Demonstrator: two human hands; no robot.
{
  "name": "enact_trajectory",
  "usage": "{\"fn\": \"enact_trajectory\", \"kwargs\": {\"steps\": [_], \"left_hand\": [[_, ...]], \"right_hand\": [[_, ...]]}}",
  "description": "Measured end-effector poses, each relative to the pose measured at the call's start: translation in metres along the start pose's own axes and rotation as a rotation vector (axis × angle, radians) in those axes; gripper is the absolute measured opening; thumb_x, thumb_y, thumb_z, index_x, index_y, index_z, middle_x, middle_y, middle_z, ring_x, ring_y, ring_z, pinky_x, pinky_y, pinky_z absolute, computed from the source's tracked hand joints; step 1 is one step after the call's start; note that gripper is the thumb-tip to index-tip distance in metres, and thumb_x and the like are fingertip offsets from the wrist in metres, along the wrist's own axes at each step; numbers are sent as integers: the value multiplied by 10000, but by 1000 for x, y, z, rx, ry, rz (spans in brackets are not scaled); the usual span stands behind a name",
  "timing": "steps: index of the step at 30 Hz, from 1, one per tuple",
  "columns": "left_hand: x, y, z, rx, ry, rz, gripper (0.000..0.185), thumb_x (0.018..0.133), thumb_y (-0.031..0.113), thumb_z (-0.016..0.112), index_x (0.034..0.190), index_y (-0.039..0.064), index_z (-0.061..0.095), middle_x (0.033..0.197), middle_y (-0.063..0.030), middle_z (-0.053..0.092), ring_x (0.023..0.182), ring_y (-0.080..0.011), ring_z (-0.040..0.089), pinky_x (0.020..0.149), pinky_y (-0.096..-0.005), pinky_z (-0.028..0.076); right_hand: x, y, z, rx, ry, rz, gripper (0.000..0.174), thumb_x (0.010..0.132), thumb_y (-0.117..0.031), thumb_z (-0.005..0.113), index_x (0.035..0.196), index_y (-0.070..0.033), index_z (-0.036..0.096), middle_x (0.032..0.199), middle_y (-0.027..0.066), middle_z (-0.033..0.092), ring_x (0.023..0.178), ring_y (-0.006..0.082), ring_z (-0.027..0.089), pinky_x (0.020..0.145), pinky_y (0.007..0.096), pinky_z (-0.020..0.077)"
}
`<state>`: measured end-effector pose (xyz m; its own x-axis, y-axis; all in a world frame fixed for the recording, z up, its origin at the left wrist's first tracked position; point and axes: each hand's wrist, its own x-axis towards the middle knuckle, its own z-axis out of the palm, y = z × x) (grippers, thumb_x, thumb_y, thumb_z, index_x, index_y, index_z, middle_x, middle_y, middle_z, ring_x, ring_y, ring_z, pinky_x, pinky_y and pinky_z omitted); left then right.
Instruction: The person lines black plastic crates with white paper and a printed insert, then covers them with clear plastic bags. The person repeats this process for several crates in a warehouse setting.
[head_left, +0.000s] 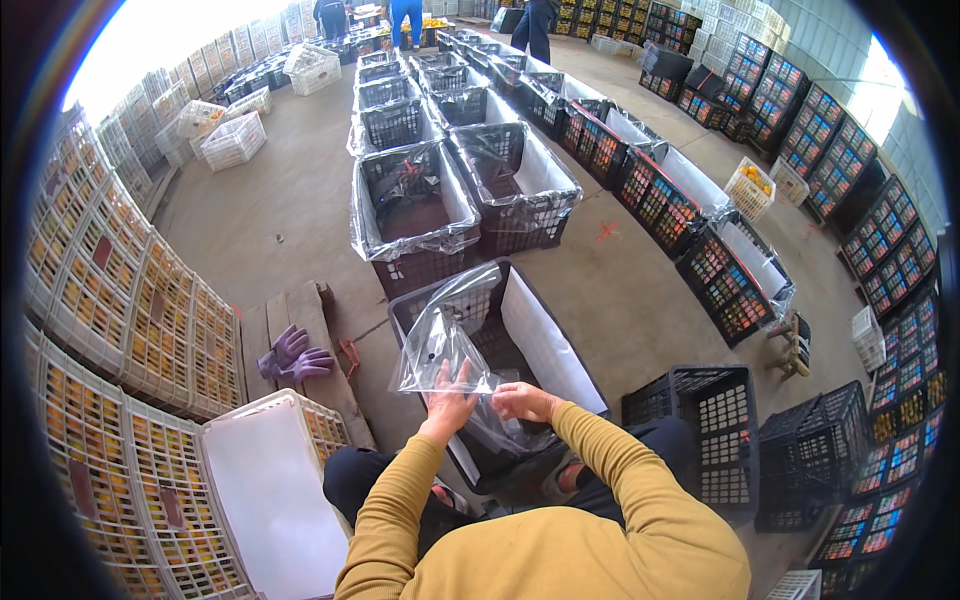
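A clear plastic bag (442, 352) spreads over the near left part of a black plastic crate (403, 315) that stands between my knees. My left hand (448, 401) has its fingers apart beneath the film, and they show through it. Close beside it, my right hand (521, 401) pinches the bag's edge between thumb and fingers. Part of the film hangs down into the crate below my right hand. White paper (551, 341) lines the crate's right side wall.
Film-lined black crates (416, 247) run ahead in rows. At left are white crates of orange fruit (135, 300), a white sheet (274, 495) and purple gloves (294, 354) on a wooden pallet (307, 307). Another black crate (724, 435) and a small stool (791, 345) stand right. People (532, 30) stand far off.
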<state>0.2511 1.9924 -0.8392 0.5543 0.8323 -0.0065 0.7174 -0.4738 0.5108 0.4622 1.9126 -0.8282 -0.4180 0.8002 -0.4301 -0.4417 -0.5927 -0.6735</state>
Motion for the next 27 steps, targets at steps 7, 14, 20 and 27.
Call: {"fn": "enact_trajectory", "kwargs": {"steps": [7, 14, 20, 27], "left_hand": [[-3, 7, -8, 9, -8, -5, 768, 885, 439, 659, 1549, 239, 329, 1542, -319, 293, 1389, -460, 372, 1122, -537, 324], [-5, 17, -18, -4, -23, -29, 732, 906, 460, 639, 1534, 216, 354, 1545, -321, 286, 1385, -459, 380, 1100, -509, 377], [-6, 17, -18, 2, 9, -14, 683, 920, 487, 619, 1506, 205, 407, 1549, -310, 290, 1388, -454, 381, 1083, -521, 389], [-8, 17, -16, -7, -6, -15, 657, 928, 486, 610, 1499, 224, 418, 1549, -303, 299, 1392, -446, 381, 1072, -541, 390]], "right_hand": [[-1, 7, -12, 6, 5, -8, 146, 899, -166, 731, 973, -47, 692, 916, 52, 690, 809, 143, 646, 761, 308, 523], [6, 15, -47, -574, 355, -19, 194, 833, -170, 771, 892, -1, 695, 781, 64, 699, 738, 144, 676, 702, 298, 563], [4, 19, -52, -562, 350, -74, 157, 879, -155, 722, 858, -9, 669, 785, 62, 691, 677, 129, 651, 621, 273, 540], [10, 16, -24, -448, 250, -116, 167, 938, -173, 677, 943, -6, 693, 827, 47, 694, 691, 114, 645, 652, 262, 539]]}}
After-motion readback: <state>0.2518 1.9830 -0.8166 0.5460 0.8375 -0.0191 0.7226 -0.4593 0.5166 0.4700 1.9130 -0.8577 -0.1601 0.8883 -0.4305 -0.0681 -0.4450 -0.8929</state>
